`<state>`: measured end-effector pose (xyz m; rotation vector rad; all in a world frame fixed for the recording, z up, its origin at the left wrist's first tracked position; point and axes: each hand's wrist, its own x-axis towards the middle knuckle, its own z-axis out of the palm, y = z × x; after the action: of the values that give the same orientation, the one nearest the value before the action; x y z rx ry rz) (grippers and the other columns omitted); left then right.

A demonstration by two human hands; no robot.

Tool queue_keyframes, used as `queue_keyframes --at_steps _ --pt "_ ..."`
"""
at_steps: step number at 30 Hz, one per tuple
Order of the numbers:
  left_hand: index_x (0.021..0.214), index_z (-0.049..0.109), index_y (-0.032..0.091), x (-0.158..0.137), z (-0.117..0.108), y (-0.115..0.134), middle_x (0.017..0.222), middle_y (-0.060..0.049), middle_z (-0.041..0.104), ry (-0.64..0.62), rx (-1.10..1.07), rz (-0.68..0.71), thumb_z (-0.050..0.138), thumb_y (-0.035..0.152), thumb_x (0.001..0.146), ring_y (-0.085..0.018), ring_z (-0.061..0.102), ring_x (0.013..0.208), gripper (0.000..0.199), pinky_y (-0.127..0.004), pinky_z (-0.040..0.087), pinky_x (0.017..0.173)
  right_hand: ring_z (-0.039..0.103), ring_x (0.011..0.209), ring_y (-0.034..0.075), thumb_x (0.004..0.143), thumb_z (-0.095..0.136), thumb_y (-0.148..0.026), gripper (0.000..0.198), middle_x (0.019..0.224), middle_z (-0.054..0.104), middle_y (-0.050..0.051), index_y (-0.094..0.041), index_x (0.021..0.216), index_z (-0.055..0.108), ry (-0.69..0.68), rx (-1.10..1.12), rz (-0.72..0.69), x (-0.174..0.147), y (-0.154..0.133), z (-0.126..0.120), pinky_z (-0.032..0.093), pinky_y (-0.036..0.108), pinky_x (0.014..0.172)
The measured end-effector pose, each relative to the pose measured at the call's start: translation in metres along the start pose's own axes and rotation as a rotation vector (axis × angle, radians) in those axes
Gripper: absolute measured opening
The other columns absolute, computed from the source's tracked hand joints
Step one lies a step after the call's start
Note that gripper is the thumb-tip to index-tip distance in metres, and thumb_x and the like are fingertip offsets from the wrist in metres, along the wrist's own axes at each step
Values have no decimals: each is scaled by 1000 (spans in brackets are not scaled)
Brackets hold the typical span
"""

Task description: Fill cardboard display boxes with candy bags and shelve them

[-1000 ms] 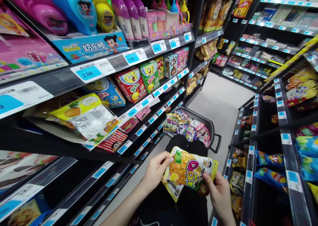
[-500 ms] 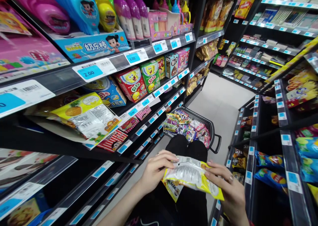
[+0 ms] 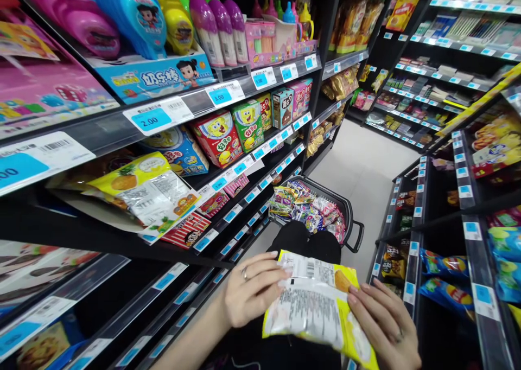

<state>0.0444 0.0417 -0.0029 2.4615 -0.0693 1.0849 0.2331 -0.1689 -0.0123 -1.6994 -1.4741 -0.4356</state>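
Between my two hands is a yellow and white snack bag, its printed back with a barcode turned up toward me. My left hand grips the bag's left edge, fingers over the top and a ring on one finger. At the right edge my right hand holds it, fingers lying over the yellow border and thumb hidden. The bag is above my lap, in front of my dark-clothed knees. Its front side is out of sight.
On the floor past my knees stands a black basket full of small colourful packets. At left, a shelf holds another yellow snack bag, candy boxes and toy-shaped sweets. Blue chip bags lie on the right-hand shelf.
The snack bag has tilted so that more of its printed back faces me. My right hand has moved slightly right and down, and my left fingers have shifted along the bag's edge.
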Motion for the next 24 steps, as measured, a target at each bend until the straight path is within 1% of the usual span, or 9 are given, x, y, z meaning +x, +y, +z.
queue_keyframes --at_steps 2,5,7,9,11,14,18,21,24 --pt "92 65 21 5 4 -3 90 -4 76 -15 -173 -161 52 11 89 -19 71 84 17 -39 56 86 70 88 23 91 54 -24 25 91 76 1 -33 108 70 -41 156 174 4 2 4 57 44 86" --pt "86 61 18 9 14 -6 70 -2 72 8 -489 -692 57 15 86 -16 68 65 5 -27 56 61 69 65 19 87 61 -26 10 78 74 3 -26 89 70 -138 410 533 6 5 13 58 29 58" --pt "94 55 20 8 23 -7 61 3 68 14 -774 -1018 65 22 80 -13 62 50 18 -20 47 46 66 59 17 85 64 -31 19 77 73 2 -27 104 63 -137 691 863 4 5 19 55 26 52" --pt "101 51 21 5 29 -9 61 4 67 10 -1021 -1180 70 28 76 -12 57 45 32 -18 42 41 67 61 17 84 66 -35 43 79 73 2 -30 123 51 -65 894 1063 0 5 24 55 26 55" --pt "93 58 19 3 31 -10 66 2 69 -4 -1098 -1224 71 29 75 -11 59 50 25 -17 42 45 69 69 18 80 70 -37 40 82 74 4 -27 117 59 -27 899 1131 -6 7 25 56 27 62" --pt "80 70 14 2 27 -12 79 -4 74 -2 -1094 -1205 70 26 74 -14 65 69 14 -19 48 61 71 83 24 78 69 -42 23 87 75 9 -21 85 75 -62 897 1125 -11 11 20 57 30 71" --pt "98 74 16 5 21 -14 95 -8 76 -58 -1153 -1192 76 19 60 -23 69 87 39 -28 50 77 72 77 24 69 76 -40 29 88 77 8 -26 95 77 -111 1020 1079 -10 14 10 58 30 70" --pt "86 76 15 8 26 -15 89 -8 76 -82 -970 -1212 74 23 63 -22 69 79 25 -28 51 71 69 62 20 62 81 -34 24 76 76 5 -25 84 78 -107 827 1113 -4 11 10 56 26 58" --pt "68 70 15 11 29 -14 68 -4 71 -115 -742 -1138 62 32 76 -16 63 59 20 -25 47 58 54 47 14 69 75 -41 21 53 63 1 -20 66 73 -102 552 1038 1 5 14 44 22 46"
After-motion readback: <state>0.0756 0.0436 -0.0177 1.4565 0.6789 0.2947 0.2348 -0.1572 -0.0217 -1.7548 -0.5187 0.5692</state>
